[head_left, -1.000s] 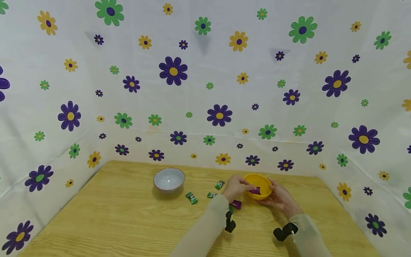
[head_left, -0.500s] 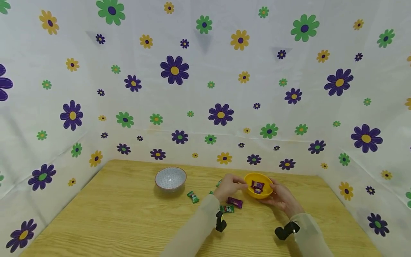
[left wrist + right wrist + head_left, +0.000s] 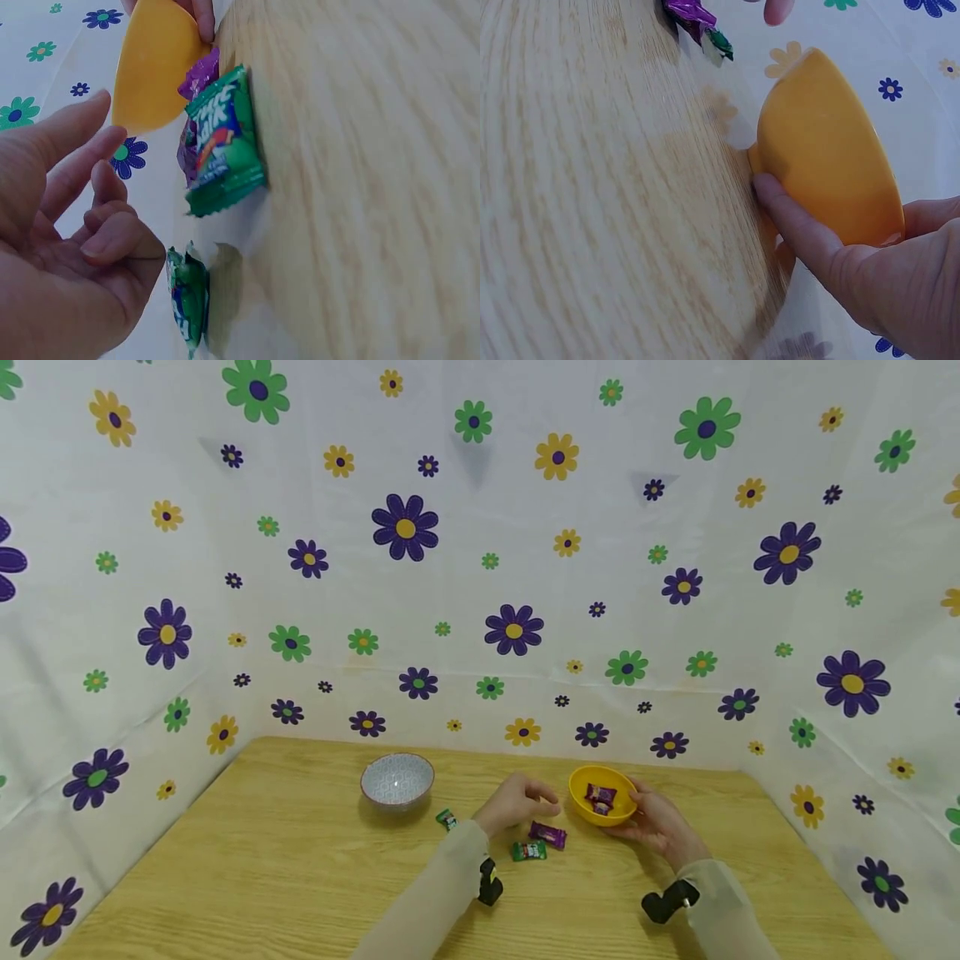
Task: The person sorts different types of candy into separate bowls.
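Compared w/ 1 s ago, bare L hand [image 3: 510,803] is now off the rim of the round, glossy yellow bowl [image 3: 829,154] & shifted toward 9 o'clock. It's holding nothing, fingers apart & loosely bent. R hand [image 3: 660,831], at the bowl's 4 o'clock, is clamped on it, digits at rim & underside. Inside sit two shiny purple foil-wrapped sweets [image 3: 601,793], touching.

From bowl, approx. 8 o'clock: a lone purple wrapped sweet [image 3: 548,835] on the pale wood-grain table [image 3: 300,860], w/ a green printed-wrapper sweet [image 3: 529,851] just beside, same dir. Patterned grey bowl w/ reddish rim [image 3: 397,781] stands well apart at 9 o'clock; another green sweet [image 3: 447,818], partly hidden by the L hand/sleeve, is at its 4 o'clock.
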{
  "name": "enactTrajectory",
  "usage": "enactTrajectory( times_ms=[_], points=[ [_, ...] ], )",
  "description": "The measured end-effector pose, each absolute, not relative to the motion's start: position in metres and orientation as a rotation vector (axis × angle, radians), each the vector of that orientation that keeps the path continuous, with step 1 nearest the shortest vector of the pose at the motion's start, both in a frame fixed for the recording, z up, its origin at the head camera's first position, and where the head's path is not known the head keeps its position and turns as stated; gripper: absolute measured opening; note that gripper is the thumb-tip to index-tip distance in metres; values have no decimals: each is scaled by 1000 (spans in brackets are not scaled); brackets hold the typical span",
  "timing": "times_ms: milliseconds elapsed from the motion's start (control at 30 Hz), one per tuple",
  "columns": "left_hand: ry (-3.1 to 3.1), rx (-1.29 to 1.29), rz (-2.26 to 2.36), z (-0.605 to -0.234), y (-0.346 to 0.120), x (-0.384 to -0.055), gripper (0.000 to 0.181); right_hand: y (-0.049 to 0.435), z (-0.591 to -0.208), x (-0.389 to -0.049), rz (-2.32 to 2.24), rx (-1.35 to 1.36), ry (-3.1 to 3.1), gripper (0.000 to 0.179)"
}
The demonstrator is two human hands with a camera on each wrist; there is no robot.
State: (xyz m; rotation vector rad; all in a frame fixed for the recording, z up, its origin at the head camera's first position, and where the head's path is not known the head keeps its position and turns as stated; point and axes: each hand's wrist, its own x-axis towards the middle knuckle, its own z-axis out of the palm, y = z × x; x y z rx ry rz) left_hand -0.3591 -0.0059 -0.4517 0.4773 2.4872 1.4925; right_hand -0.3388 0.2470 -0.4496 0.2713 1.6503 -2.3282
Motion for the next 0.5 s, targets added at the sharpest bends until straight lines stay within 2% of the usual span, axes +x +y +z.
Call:
enactTrajectory(
  times_ms=[300, 500],
  points=[
    [2451, 562, 1521, -459, -16, -362, 29, 246, -450, -337, -2331, 292, 1664, 52],
    [2469, 578, 1471, -458, -21, -364, 23, 246, -449, -338, -2326, 265, 1671, 53]
  ],
)
